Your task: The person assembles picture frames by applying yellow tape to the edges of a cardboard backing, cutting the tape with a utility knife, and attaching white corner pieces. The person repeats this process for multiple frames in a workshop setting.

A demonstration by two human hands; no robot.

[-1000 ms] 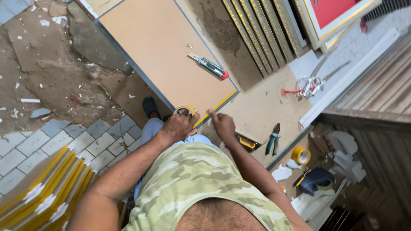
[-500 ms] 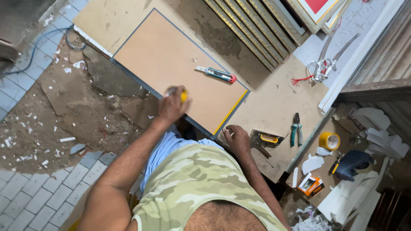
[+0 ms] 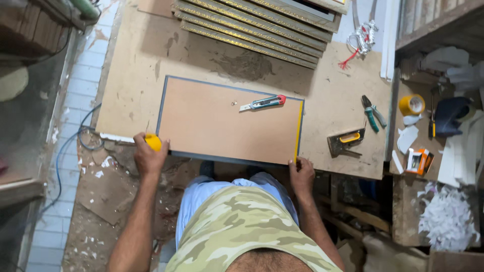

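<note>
While right hand [image 3: 301, 176] stayed, left hand [image 3: 148, 156] dragged tape roll [image 3: 153, 142] leftward.

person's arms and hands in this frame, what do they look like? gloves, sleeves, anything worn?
Both arms are bare from shoulder to wrist: no sleeves show. The left hand and right hand are ungloved, with no watch, ring or band that I can make out. The person wears a sleeveless camouflage top in green and tan, over light blue trousers.

My left hand [image 3: 149, 157] has carried the yellow tape roll [image 3: 153, 142] to the board's [image 3: 227, 121] near-left corner; my right hand [image 3: 301, 176] now presses its near-right corner.
</note>
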